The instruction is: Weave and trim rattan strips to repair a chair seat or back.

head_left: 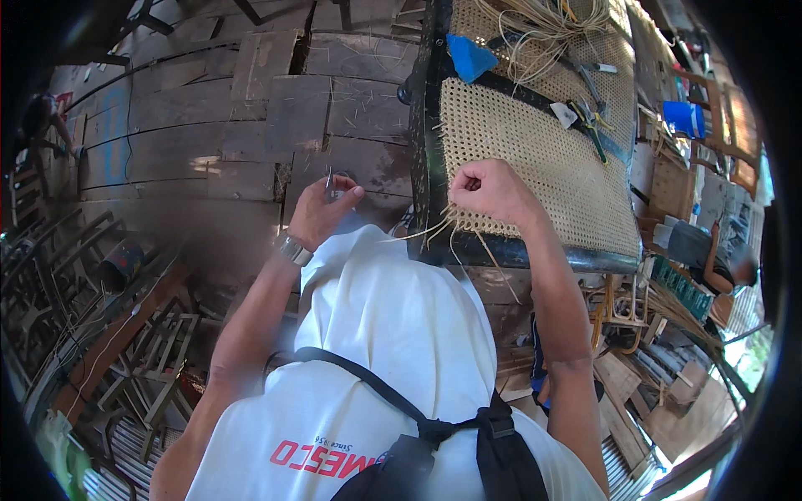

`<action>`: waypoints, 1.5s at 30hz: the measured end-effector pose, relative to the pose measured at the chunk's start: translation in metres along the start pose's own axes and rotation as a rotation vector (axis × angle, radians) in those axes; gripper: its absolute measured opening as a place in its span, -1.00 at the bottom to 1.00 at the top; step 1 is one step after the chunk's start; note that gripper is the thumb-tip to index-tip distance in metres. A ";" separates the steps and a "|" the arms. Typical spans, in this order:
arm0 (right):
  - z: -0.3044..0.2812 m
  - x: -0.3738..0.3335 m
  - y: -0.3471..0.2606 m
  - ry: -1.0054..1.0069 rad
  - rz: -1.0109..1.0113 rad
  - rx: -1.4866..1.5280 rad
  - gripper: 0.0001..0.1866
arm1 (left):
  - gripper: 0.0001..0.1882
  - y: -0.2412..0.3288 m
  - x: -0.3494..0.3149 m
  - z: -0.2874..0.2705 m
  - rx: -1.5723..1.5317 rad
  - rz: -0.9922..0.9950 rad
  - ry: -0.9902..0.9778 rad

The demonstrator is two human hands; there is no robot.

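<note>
A woven cane panel point(535, 150) is stretched over a black wooden frame point(424, 159) in front of me, to the right. My right hand point(494, 194) is closed at the panel's near left corner, its curled fingertips touching the edge of the weave; what they pinch is hidden. Loose cane strands point(430, 231) stick out just below those fingers. Left of the frame, in the air, my left hand point(324, 210) is closed round a slim metal tool point(329, 177) whose tip shows above the fingers; its kind is unclear.
On the far part of the frame lie a coil of cane strands point(555, 25), a blue piece point(470, 58), a hammer-like tool point(590, 86) and green-handled pliers point(595, 138). Wooden chair frames point(150, 367) stand at left. Another person point(706, 255) sits far right, near a blue bucket point(685, 119).
</note>
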State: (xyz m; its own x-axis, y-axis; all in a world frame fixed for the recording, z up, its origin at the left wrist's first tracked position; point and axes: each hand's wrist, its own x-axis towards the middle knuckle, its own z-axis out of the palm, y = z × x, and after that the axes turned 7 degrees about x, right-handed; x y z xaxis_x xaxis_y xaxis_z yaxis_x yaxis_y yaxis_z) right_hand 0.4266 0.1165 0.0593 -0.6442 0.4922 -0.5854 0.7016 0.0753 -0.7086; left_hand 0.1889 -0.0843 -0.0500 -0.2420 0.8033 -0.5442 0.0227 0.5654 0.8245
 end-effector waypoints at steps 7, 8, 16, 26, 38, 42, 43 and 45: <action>0.014 -0.009 0.003 0.076 0.015 0.112 -0.86 | -0.65 0.015 0.010 0.022 0.205 0.123 0.012; 0.012 -0.009 0.014 0.084 0.019 0.109 -0.86 | -0.65 0.036 0.011 0.027 0.202 0.129 0.005; 0.019 -0.007 0.013 0.196 -0.014 0.085 -0.82 | -0.70 0.062 0.037 0.062 0.138 0.175 -0.134; 0.060 -0.017 0.023 0.605 -0.368 -0.116 -0.86 | -0.31 0.058 0.044 0.083 0.055 0.098 -0.116; -0.114 -0.037 0.186 0.944 0.207 -0.251 -0.26 | -0.31 0.081 0.038 0.075 0.097 -0.061 -0.204; -0.230 -0.004 0.268 0.821 0.286 -0.623 0.30 | -0.59 0.101 0.004 0.078 0.268 -0.060 0.086; -0.254 0.004 0.273 0.723 0.393 -0.728 0.35 | -0.65 0.086 -0.005 0.081 0.424 0.049 0.302; -0.309 0.010 0.313 0.618 0.353 -0.845 0.39 | -0.69 0.094 -0.028 0.094 0.275 -0.017 0.398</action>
State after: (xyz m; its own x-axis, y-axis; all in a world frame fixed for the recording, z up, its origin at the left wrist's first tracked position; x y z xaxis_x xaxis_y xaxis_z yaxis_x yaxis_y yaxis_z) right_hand 0.7336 0.4128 -0.0465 -0.2683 0.9336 -0.2375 0.9501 0.2972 0.0949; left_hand 0.2894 -0.0356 0.0279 -0.5958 0.6898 -0.4113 0.2582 0.6494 0.7152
